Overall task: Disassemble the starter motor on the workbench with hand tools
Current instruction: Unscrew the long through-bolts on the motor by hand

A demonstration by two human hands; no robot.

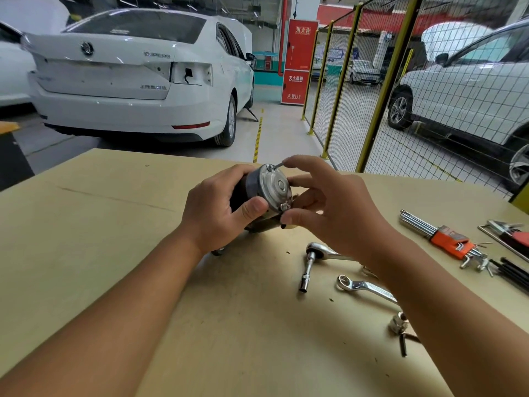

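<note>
Starter motor (259, 193), gripped by left hand (217, 209), loses an end-cap through-bolt (277, 165) to right hand (329, 207) fingertips; next, drawing it out straight.

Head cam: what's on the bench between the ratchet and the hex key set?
The person's right forearm crosses that stretch in the head view, covering the ratchet handle. Hex key set lies beyond; bench underneath is hidden.

white sedan (128, 78), red fire cabinet (299, 61), yellow mesh fence (372, 90)
</note>
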